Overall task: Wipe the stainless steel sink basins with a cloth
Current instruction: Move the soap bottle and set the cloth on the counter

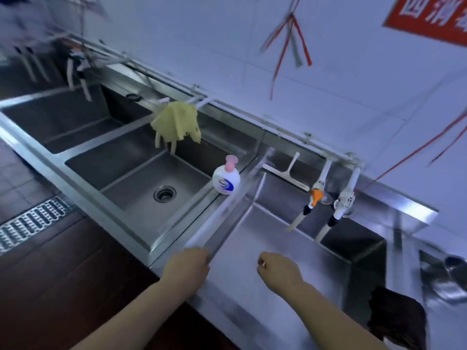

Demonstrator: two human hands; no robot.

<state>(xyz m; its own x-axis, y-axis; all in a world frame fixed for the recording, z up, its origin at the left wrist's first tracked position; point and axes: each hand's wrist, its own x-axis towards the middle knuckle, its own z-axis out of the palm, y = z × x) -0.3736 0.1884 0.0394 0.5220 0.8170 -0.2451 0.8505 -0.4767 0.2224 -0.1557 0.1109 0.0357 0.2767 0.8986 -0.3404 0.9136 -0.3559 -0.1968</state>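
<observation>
- since no cloth is held yet, the wipe cannot begin: the left hand (187, 264) rests at the front end of the divider ridge (222, 210), fingers curled over toward it; whether the ridge is gripped cannot be told.
- the right hand (278, 270) hovers over the near basin (290, 248), fingers folded under and out of sight, so it cannot be told whether anything is pinched; a small ring-like glint is seen on it.
- the yellow cloth (177, 125) is draped on the pipe (202, 101) at 11 o'clock, well apart from both hands; a long reach over the middle basin (141, 178) is needed, and the soap bottle (226, 179) on the ridge could be knocked in by a sleeve-less forearm.
- a dark cloth (396, 317) lies at 4 o'clock, nearer; the wrong one may be chosen.
- the hanging tap hoses (316, 195) at 1 o'clock could be snagged during wiping.
- the frame is blurred, so small details are left unjudged.
</observation>
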